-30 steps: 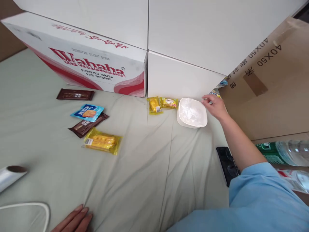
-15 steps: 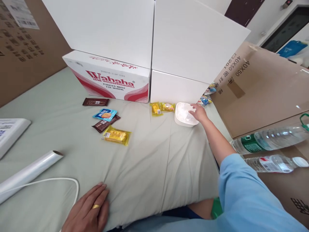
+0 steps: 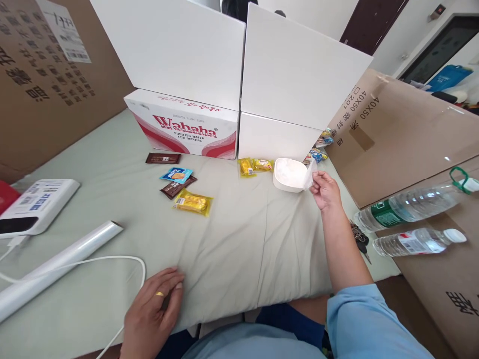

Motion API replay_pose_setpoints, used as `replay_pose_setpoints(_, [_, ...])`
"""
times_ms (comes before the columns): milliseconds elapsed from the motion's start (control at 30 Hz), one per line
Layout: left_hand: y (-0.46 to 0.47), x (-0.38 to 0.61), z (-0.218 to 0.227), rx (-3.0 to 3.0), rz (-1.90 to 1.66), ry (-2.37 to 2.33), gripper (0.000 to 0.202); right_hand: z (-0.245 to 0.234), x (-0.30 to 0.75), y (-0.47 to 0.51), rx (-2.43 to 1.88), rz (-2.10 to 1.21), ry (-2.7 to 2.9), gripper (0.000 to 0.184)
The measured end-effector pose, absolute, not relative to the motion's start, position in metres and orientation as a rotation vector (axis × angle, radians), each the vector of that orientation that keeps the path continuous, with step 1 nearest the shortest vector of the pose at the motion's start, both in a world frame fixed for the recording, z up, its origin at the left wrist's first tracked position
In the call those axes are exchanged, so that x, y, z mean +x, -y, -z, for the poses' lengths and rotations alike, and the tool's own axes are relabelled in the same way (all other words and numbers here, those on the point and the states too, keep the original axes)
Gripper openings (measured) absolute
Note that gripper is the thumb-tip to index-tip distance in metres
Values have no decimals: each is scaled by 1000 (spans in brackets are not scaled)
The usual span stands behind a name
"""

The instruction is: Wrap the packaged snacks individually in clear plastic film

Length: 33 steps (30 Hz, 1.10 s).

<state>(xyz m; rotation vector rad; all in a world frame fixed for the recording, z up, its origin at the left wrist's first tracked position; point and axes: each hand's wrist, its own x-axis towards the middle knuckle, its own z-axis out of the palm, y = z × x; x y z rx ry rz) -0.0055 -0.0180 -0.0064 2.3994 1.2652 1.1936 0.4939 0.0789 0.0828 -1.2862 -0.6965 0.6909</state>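
Observation:
At the right end of the table, my right hand [image 3: 325, 189] pinches a thin translucent piece of plastic [image 3: 310, 176] at the rim of a white square tub [image 3: 288, 185]. More whitish, see-through material lies inside the tub; I cannot make out what it is. Left of the tub, two yellow snack packets [image 3: 255, 165] lie side by side. My left hand [image 3: 153, 309] lies on the cloth near the front edge, palm down, fingers stretched out, holding nothing. A white cable [image 3: 143, 271] runs just beside it.
A Wahaha box [image 3: 187, 132] and white panels [image 3: 299, 70] stand behind. Left of centre lie brown packets [image 3: 163, 158], a blue packet [image 3: 177, 174] and a yellow packet [image 3: 192, 202]. A film roll [image 3: 67, 264] and white device [image 3: 41, 207] are left; bottles [image 3: 415, 203] and keys [image 3: 359, 237] right.
My right hand, earlier reaching over the tub with its fingers apart, has drawn back right, pinching the plastic at the rim. My left hand stays on the cloth. The view has shifted.

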Motion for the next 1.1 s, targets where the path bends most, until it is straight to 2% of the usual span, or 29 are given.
replay_pose_setpoints(133, [13,27,-12,2068,-1197,-1210,14,-61,429,-59,-1131,-1023,573,33])
replay_pose_setpoints(200, [1,56,-17,1808,-1076,-1167,15,-49,394,-56,-1090,-1126,556,33])
replay_pose_setpoints(300, [-27,100,-20,1379,-987,-1092,31,-36,346,-53,-1060,-1307,590,35])
replay_pose_setpoints(400, [-53,129,-19,1133,-917,-987,58,-30,311,-53,-1065,-1464,708,37])
replay_pose_setpoints(567, [-76,135,-10,1077,-898,-918,38,-27,302,-55,-1104,-1434,847,40])
replay_pose_setpoints(733, [-85,121,-4,939,-1004,-888,37,-25,333,-55,-1194,-1264,808,34])
replay_pose_setpoints(933, [-92,111,-14,650,-966,-654,38,-27,339,-52,-1175,-1400,760,36])
replay_pose_setpoints(1100, [-95,112,-9,569,-1007,-771,46,-29,332,-49,-1100,-1417,769,33])
